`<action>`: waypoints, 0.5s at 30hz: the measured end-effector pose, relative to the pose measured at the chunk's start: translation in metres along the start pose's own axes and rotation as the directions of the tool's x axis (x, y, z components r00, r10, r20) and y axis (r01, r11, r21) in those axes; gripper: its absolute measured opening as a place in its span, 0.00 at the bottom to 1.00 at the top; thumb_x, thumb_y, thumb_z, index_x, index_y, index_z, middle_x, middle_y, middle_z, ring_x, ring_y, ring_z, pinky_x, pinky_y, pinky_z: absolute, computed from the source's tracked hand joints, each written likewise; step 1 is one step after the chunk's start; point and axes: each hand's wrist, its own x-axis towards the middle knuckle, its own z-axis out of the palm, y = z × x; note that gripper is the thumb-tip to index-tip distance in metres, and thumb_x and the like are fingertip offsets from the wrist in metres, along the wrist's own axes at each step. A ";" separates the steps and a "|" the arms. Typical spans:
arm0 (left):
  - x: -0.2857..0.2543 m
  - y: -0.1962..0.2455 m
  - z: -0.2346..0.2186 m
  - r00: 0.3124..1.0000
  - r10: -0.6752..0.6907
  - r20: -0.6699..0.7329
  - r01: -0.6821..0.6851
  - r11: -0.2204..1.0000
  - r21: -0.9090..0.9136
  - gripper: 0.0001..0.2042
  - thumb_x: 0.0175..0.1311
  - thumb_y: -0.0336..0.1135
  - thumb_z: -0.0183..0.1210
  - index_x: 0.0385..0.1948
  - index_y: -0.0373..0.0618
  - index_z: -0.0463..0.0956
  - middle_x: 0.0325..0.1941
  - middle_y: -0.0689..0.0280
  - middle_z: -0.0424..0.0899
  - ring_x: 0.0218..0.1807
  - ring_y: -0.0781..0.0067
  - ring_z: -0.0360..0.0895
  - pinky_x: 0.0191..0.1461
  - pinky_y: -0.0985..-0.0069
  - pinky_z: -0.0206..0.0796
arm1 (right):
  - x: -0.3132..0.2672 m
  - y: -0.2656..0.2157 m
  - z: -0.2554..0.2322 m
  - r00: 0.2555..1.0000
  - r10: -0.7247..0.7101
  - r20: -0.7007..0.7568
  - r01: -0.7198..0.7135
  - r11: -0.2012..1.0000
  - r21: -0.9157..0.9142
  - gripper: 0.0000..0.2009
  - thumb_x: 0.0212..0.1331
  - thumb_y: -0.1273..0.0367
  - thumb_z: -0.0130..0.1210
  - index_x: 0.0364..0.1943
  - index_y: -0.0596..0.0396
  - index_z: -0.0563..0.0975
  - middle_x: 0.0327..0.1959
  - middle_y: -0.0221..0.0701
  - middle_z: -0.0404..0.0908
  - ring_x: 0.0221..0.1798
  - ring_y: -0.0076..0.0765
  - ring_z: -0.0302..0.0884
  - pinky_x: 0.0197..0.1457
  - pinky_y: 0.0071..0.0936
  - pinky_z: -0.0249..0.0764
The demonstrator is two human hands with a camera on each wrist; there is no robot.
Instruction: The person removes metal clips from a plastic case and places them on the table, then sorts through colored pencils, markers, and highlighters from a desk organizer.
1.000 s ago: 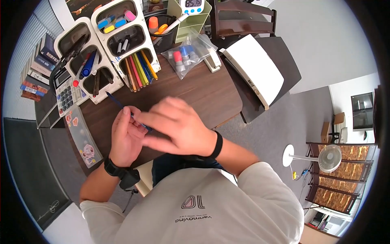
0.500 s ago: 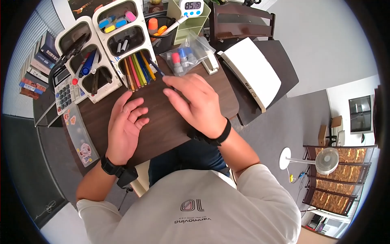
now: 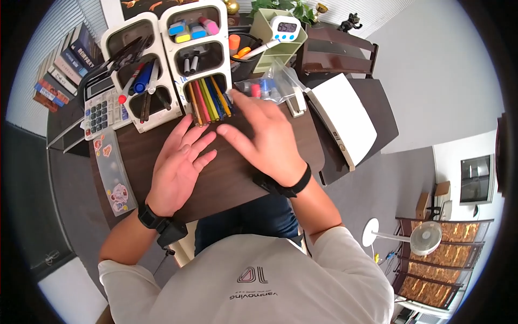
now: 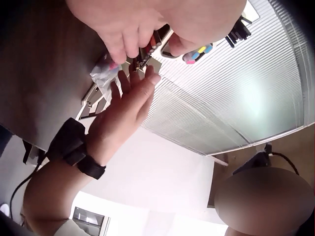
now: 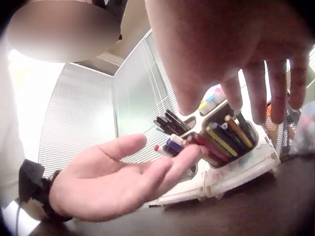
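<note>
Several colored pencils (image 3: 209, 102) lie in the lower right compartment of a white pen organizer (image 3: 198, 45), with their ends sticking out toward me. My right hand (image 3: 270, 141) reaches to the right edge of that compartment. In the right wrist view its fingers (image 5: 253, 93) are extended and hold nothing visible. Below the pencil ends is my left hand (image 3: 177, 175), palm turned up and fingers relaxed, with fingertips close to the compartment's front. The left wrist view shows both hands side by side around the organizer, partly hiding the pencils.
Highlighters (image 3: 194, 29) and pens (image 3: 143, 78) fill other compartments. To the right are a plastic bag of small bottles (image 3: 272, 86), a stapler (image 3: 296, 102) and a white box (image 3: 345, 119). A calculator (image 3: 102, 110) and stickered pouch (image 3: 114, 173) lie left.
From near the left hand, the right hand carried a dark blue pencil to the organizer and let it go there. The left hand opened and moved toward the organizer. The head view shifted.
</note>
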 end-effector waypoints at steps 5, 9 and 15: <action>0.003 -0.017 -0.034 0.978 0.082 -0.190 -0.098 0.993 -0.073 0.21 0.83 0.44 0.48 0.69 0.44 0.66 0.62 0.61 0.80 0.62 0.66 0.77 0.67 0.64 0.70 | 0.020 -0.019 -0.002 0.972 -0.231 -0.050 0.235 0.966 0.106 0.17 0.59 0.66 0.71 0.50 0.56 0.84 0.42 0.37 0.86 0.45 0.48 0.83 0.50 0.42 0.78; 0.008 -0.009 -0.036 0.920 0.200 -0.337 -0.274 0.943 -0.189 0.16 0.84 0.49 0.46 0.52 0.47 0.75 0.46 0.67 0.83 0.50 0.71 0.79 0.59 0.67 0.72 | 0.044 -0.057 0.028 0.931 -0.361 0.052 0.358 0.931 0.070 0.14 0.54 0.69 0.69 0.46 0.53 0.85 0.39 0.32 0.86 0.42 0.41 0.83 0.47 0.37 0.79; 0.021 0.002 -0.043 0.812 0.297 -0.503 -0.384 0.920 -0.077 0.15 0.86 0.47 0.45 0.54 0.46 0.75 0.47 0.68 0.84 0.45 0.78 0.81 0.50 0.76 0.75 | 0.058 -0.081 0.093 0.930 -0.276 0.242 0.348 0.876 -0.335 0.12 0.52 0.64 0.67 0.37 0.52 0.82 0.35 0.32 0.84 0.42 0.38 0.84 0.45 0.34 0.78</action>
